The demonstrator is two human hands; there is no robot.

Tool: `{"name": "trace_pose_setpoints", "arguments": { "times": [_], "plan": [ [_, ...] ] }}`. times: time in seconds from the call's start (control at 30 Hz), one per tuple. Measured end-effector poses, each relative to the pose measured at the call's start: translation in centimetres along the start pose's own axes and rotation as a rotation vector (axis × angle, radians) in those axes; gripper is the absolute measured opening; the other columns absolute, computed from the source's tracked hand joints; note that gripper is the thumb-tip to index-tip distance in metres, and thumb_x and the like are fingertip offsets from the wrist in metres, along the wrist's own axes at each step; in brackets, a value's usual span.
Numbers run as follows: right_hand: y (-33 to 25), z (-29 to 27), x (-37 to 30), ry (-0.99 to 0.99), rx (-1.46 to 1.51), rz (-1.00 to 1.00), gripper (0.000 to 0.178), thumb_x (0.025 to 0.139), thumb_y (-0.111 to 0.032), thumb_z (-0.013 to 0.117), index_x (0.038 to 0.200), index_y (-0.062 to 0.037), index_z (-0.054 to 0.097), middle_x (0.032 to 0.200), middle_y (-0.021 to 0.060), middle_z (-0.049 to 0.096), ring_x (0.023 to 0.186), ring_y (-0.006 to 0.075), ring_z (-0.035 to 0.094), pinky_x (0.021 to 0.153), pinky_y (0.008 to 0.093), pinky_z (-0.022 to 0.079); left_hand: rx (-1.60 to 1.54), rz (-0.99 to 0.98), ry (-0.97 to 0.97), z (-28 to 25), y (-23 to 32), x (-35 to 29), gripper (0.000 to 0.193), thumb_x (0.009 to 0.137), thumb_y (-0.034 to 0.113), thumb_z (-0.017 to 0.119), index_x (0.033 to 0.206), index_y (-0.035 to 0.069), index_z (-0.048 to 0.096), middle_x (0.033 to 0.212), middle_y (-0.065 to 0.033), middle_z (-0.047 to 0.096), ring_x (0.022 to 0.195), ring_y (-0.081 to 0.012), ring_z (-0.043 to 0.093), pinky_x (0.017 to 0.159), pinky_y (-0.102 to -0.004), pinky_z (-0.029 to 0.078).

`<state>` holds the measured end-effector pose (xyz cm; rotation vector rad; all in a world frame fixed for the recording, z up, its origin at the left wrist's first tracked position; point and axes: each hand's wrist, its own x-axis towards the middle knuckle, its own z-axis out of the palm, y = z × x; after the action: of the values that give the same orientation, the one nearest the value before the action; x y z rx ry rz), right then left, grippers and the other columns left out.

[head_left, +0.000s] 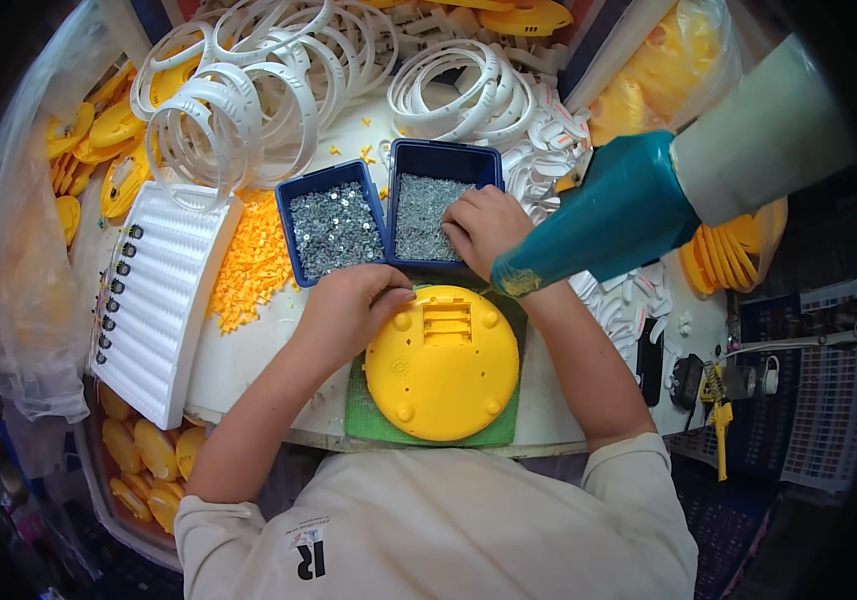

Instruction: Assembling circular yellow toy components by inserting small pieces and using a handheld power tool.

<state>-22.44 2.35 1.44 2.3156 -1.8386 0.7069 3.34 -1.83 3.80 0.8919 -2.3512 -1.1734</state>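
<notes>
A round yellow plastic housing [444, 380] lies on a green mat [374, 425] in front of me, its rectangular battery compartment facing up at the far end. My left hand [354, 300] rests at the housing's upper left edge with thumb and fingers pinched together; anything between them is too small to make out. Over the right blue bin [396, 160] of small metal screws [424, 215], my right hand [489, 225] has its fingers curled down at the screws. What those fingertips hold is hidden. The left blue bin [296, 185] contains larger shiny metal pieces [337, 225].
A teal, tapered duct [609, 215] slants in over my right forearm. White rings [239, 110] are heaped at the back. Small orange parts [249, 260] and a white ridged tray [164, 290] are at left, white pieces [629, 310] at right. Yellow discs [154, 450] fill a container below left.
</notes>
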Motion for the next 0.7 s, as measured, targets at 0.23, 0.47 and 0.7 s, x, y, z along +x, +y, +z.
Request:
{"name": "trace_pose_setpoints", "arguments": {
  "times": [0.23, 0.47, 0.7],
  "plan": [
    [-0.9, -0.4, 0.3, 0.056, 0.079, -0.011, 0.011, 0.089, -0.015, 0.076, 0.094, -0.0054, 0.073, 0.095, 0.0094, 0.068, 0.093, 0.0311, 0.063, 0.086, 0.043, 0.051, 0.016, -0.039, 0.002, 0.8, -0.6, -0.4, 0.017, 0.094, 0.017, 0.075, 0.103, 0.003, 0.078, 0.093, -0.0136, 0.077, 0.087, -0.0322, 0.074, 0.079, -0.0401, 0.058],
    [0.2, 0.4, -0.2, 0.081, 0.295, 0.067, 0.007, 0.09, -0.009, 0.075, 0.095, -0.0056, 0.072, 0.093, 0.0102, 0.069, 0.09, 0.0318, 0.064, 0.082, 0.042, 0.052, 0.138, 0.293, -0.005, 0.4, -2.2, -2.3, 0.035, 0.086, -0.002, 0.069, 0.119, 0.005, 0.074, 0.122, -0.0121, 0.074, 0.109, -0.0332, 0.069, 0.094, -0.042, 0.056],
    [-1.3, -1.7, -1.5, 0.14, 0.393, 0.387, 0.009, 0.097, -0.006, 0.069, 0.105, -0.0027, 0.071, 0.095, 0.0124, 0.073, 0.093, 0.032, 0.07, 0.08, 0.041, 0.054, 0.248, 0.388, 0.091, -0.6, -0.7, 1.6, 0.031, 0.084, 0.0, 0.072, 0.115, 0.004, 0.073, 0.124, -0.0114, 0.071, 0.116, -0.0335, 0.066, 0.099, -0.0429, 0.053]
  ]
}}
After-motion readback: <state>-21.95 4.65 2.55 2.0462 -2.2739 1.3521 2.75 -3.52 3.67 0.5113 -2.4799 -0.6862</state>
